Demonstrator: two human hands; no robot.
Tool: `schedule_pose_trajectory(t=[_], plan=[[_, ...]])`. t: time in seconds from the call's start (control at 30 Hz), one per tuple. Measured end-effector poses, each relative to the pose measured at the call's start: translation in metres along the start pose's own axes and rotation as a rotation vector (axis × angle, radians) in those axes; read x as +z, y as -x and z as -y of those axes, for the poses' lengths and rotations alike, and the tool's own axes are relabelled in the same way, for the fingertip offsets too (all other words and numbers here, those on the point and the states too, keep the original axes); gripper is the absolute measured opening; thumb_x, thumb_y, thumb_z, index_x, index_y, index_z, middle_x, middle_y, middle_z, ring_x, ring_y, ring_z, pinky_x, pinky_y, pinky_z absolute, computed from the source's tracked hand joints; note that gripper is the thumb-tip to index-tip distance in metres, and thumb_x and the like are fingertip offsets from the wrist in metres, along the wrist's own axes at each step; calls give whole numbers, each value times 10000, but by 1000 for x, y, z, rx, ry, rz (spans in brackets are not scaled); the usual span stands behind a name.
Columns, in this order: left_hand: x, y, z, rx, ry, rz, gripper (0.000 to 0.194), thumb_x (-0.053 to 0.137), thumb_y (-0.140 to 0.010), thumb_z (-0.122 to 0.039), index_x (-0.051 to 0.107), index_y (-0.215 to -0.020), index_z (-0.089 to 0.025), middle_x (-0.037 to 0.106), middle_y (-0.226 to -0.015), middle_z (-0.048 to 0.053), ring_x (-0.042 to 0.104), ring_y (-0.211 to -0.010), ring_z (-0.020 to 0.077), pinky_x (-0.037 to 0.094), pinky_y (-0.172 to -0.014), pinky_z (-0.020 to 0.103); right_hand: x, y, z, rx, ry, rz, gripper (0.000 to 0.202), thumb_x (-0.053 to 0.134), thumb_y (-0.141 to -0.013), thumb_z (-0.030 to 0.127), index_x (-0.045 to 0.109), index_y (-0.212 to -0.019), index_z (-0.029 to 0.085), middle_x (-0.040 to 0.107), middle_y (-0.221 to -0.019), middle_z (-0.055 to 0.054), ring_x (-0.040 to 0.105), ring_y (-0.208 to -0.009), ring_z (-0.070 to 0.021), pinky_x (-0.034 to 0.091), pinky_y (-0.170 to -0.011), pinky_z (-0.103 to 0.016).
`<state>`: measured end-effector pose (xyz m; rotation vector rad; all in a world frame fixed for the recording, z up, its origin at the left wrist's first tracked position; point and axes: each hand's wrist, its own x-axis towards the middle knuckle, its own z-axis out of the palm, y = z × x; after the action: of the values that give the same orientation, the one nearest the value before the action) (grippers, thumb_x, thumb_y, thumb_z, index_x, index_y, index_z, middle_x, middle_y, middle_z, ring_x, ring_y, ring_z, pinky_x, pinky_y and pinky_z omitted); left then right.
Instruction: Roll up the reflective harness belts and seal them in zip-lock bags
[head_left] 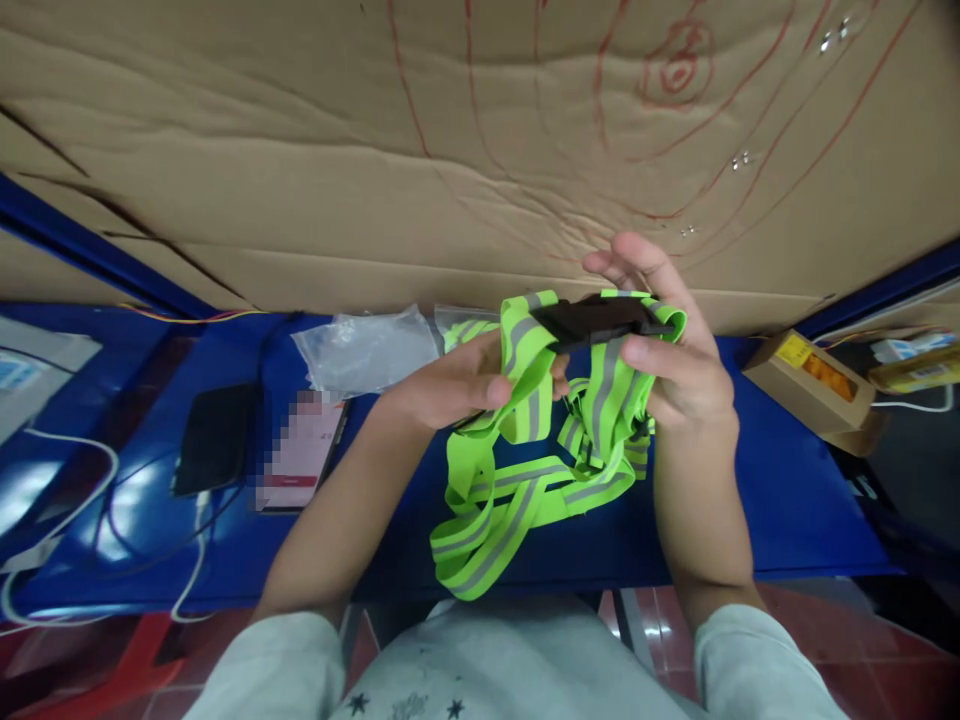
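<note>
Between my hands is a reflective strap harness, neon green webbing with a grey stripe. Its loops hang down over the blue table. A black plastic buckle joins two strap ends at the top of the bundle. My left hand is closed on the folded webbing left of the buckle, thumb on top. On the other side, my right hand pinches the webbing by the buckle's right end, thumb in front, with some fingers raised behind. Part of my left fingers is hidden by the straps.
Clear plastic bags lie behind my left hand. Left of them are a black power bank with a white cable and a partly blurred phone-like object. A cardboard box stands at right. A cardboard panel rises behind the blue table.
</note>
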<state>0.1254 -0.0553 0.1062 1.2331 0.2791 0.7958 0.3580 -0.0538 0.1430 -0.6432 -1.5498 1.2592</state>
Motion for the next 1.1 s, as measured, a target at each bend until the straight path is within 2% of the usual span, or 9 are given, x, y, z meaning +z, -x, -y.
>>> schedule_pose_trajectory(t=[0.17, 0.3, 0.43, 0.57, 0.7, 0.83, 0.97, 1.03, 1.1], plan=[[-6, 4, -7, 22, -197, -200, 587, 984, -675, -442, 722, -1164, -252, 714, -1015, 1, 685, -917, 174, 522, -777, 251, -7, -2, -3, 59, -99, 64, 802, 933, -672, 433, 629, -1414, 430, 592, -1516, 9, 652, -1273, -282, 591, -1045, -413], [2, 3, -20, -78, -309, -22, 495, 985, -670, -369, 708, -1042, -197, 668, -801, -25, 626, -689, 132, 484, -650, 237, -4, -6, -8, 11, -172, 53, 794, 899, -706, 463, 619, -1447, 407, 616, -1469, 17, 692, -1107, -190, 566, -1063, -353], [9, 1, -20, -126, -145, 74, 335, 914, -763, -359, 638, -833, -185, 650, -724, 6, 646, -645, 156, 525, -596, 267, -4, -9, -13, 63, -77, 45, 924, 903, -664, 595, 560, -1491, 368, 555, -1561, -31, 655, -1250, -238, 545, -1101, -405], [16, 3, -19, 39, 79, 20, 446, 853, -820, -427, 470, -713, -222, 529, -551, -43, 552, -461, 130, 522, -505, 276, 1, -13, -32, 168, -233, 307, 1126, 887, -564, 731, 502, -1535, 312, 627, -1453, -89, 690, -1011, -212, 615, -865, -359], [16, 10, -27, 164, -17, -78, 281, 781, -893, -530, 679, -938, -272, 476, -492, -81, 434, -364, 102, 571, -530, 316, 10, -16, -50, 171, -537, 574, 1045, 794, -575, 859, 574, -1424, 290, 729, -1128, -45, 603, -718, -151, 620, -768, -379], [9, 18, -36, 235, -81, -179, 280, 764, -928, -490, 773, -1184, -377, 774, -849, -3, 748, -731, 218, 662, -748, 442, 16, -10, -45, 217, -354, 442, 746, 775, -701, 811, 666, -1232, 299, 744, -1038, -29, 703, -849, -198, 636, -834, -401], [9, 21, -40, 261, -173, -217, 261, 750, -967, -420, 797, -1211, -340, 759, -1327, 23, 740, -1220, 300, 608, -1074, 519, 24, 1, -27, 159, -71, 260, 753, 802, -774, 728, 630, -1360, 287, 737, -1187, -54, 721, -1129, -261, 618, -977, -441], [11, 20, -41, 249, -204, -209, 295, 759, -965, -403, 783, -1253, -342, 763, -1315, 21, 742, -1222, 314, 624, -1061, 523, 26, 3, -20, 121, -10, 216, 637, 818, -830, 626, 665, -1332, 266, 743, -1172, -47, 733, -1103, -244, 622, -970, -412], [14, 19, -40, 235, -233, -222, 259, 743, -980, -365, 789, -1232, -328, 806, -1170, 19, 809, -1022, 275, 697, -851, 419, 22, 2, -17, 132, -12, 220, 495, 824, -864, 533, 717, -1249, 242, 754, -1101, -35, 753, -941, -194, 638, -859, -337]])
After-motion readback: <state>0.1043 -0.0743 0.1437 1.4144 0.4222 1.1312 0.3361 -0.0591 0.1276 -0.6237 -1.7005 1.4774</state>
